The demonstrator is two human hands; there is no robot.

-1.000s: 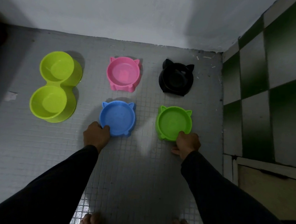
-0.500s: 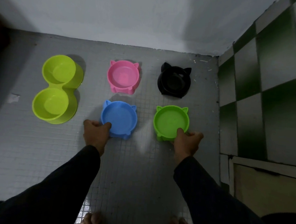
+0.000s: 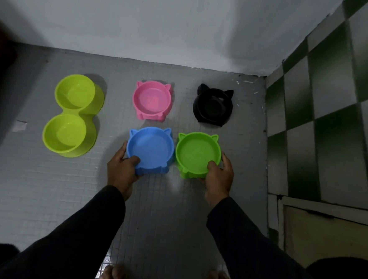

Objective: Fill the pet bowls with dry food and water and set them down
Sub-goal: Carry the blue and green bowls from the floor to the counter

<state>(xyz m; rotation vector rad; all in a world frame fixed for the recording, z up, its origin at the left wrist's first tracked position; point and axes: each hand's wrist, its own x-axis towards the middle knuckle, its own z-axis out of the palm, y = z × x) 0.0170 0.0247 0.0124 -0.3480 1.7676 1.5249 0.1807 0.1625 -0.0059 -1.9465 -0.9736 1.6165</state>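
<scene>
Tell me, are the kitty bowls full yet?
Not yet. Every bowl looks empty. The left hand grips the blue bowl and the right hand grips the green bowl. The pink bowl, black bowl and double bowl sit untouched. All filling remains.

**Two bowls in hand**

We grip the blue bowl [image 3: 149, 149] with our left hand [image 3: 122, 170], thumb over its near rim, and the green bowl [image 3: 197, 153] with our right hand [image 3: 218, 177] the same way. The two sit just beside each other. Beyond them on the grey floor [image 3: 33, 194] stand a pink bowl [image 3: 152, 100], a black bowl [image 3: 213, 106] and a lime double bowl [image 3: 71, 116].
</scene>
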